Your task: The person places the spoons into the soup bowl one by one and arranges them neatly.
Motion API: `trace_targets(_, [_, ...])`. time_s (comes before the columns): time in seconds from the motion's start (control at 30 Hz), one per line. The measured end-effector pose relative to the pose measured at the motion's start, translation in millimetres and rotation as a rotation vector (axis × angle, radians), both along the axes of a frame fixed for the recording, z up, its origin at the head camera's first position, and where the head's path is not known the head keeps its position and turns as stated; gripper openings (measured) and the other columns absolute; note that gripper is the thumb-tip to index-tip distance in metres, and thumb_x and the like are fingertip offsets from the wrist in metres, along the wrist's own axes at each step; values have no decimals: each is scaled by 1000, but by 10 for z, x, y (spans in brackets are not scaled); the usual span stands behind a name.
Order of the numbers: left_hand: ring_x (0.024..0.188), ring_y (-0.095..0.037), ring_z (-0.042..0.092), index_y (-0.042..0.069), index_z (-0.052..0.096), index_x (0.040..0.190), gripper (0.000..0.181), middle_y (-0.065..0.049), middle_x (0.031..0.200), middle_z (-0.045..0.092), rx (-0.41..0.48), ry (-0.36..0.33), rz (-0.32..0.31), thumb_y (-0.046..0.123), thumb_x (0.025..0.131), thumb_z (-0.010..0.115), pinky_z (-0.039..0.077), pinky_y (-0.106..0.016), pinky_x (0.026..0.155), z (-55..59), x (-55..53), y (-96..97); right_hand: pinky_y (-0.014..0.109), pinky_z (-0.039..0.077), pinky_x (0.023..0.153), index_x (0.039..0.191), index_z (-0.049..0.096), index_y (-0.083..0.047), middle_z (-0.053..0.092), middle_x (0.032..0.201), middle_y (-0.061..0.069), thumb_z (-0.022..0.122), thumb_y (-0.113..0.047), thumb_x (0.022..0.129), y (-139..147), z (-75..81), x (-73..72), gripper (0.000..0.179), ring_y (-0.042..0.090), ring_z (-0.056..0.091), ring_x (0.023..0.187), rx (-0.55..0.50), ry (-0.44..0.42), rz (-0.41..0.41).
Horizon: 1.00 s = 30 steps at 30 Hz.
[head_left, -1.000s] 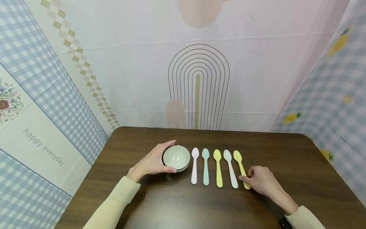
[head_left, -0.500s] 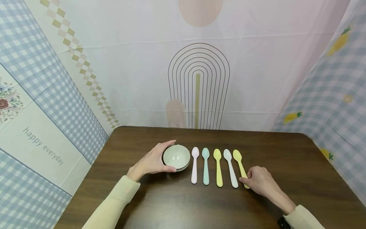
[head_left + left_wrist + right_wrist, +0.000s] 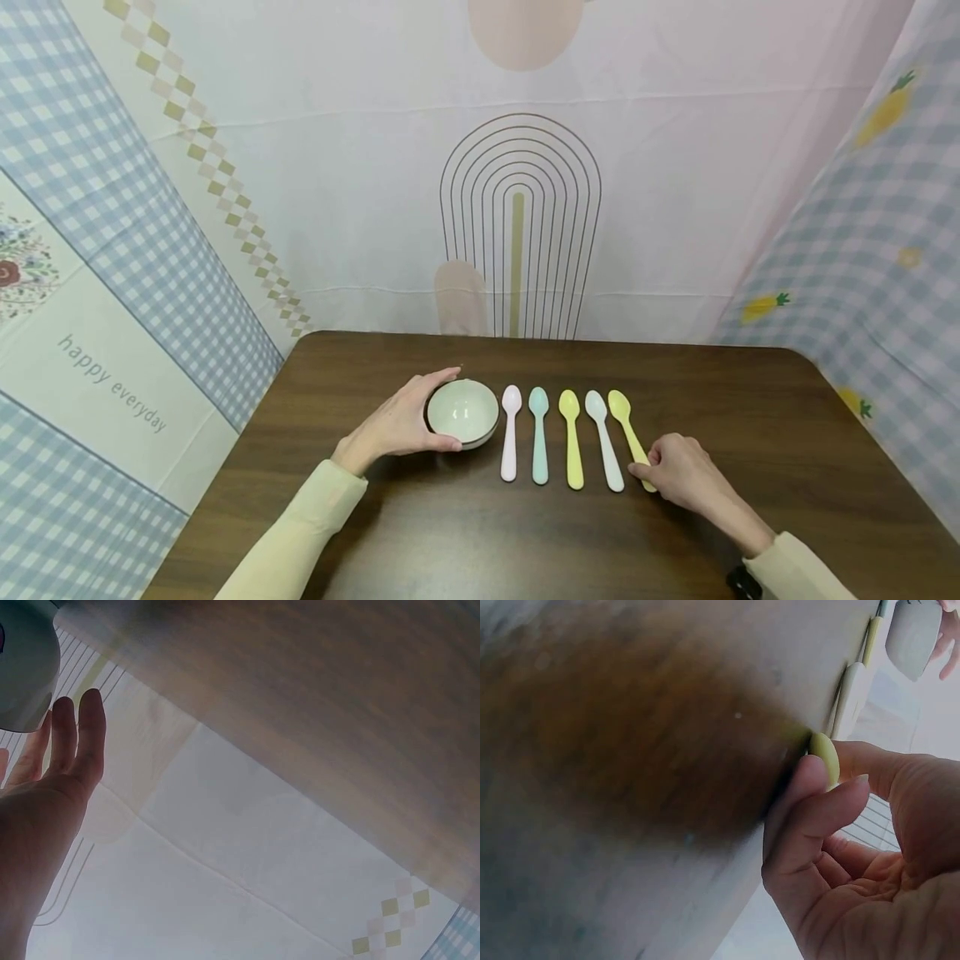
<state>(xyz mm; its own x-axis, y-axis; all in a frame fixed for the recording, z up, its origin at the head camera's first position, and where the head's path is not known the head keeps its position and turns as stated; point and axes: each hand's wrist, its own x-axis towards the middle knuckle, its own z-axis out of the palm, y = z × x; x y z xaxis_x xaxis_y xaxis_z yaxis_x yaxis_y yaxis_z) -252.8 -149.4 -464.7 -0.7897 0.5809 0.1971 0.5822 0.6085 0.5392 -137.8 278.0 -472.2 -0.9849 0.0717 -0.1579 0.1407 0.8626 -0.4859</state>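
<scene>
My left hand [image 3: 397, 419] grips a pale bowl [image 3: 462, 413] from its left side, thumb at the near rim and fingers round the far side. In the left wrist view only part of the bowl [image 3: 28, 671] shows. At the right end of a row of spoons, my right hand [image 3: 688, 473] pinches the handle end of a yellow spoon [image 3: 628, 425], which lies slanted on the table. The right wrist view shows that yellow handle end [image 3: 824, 757] between thumb and fingers. Left of it lie a white spoon [image 3: 604, 442] and another yellow spoon [image 3: 572, 437].
A mint spoon [image 3: 539, 433] and a pale pink spoon [image 3: 511, 433] lie between the bowl and the yellow ones. All rest on a dark wooden table [image 3: 480, 533]. Patterned cloth [image 3: 360, 208] hangs behind the table and at both sides.
The rightmost yellow spoon's scoop end has shifted very slightly left. My right hand stays at its handle, and my left hand and the bowl have not visibly moved.
</scene>
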Motion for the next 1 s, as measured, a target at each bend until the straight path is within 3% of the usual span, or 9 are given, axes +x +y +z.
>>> trace_targets(0.23, [137,-26,58,23,43,168,115,-6,165,57,-1,-18,7,48,72,101,55,-53,112,-5,10,-7,28,41,53,63,57,-14,55,54,-5,82,-25,94,13,-3,-3,42,12,54,53,-33,-12,-12])
trace_targets(0.57, [138,-26,59,24,43,168,114,-2,165,57,-8,-14,12,49,72,100,55,-52,112,7,3,-4,30,51,51,71,62,-9,62,57,0,77,-20,100,50,14,7,34,13,65,53,-174,-73,-68])
trace_targets(1.0, [138,-27,59,23,44,168,115,-5,165,58,-1,-31,8,48,72,101,54,-53,113,33,16,2,29,55,51,97,71,3,72,71,3,67,-14,106,109,23,30,19,14,66,58,-318,-55,-103])
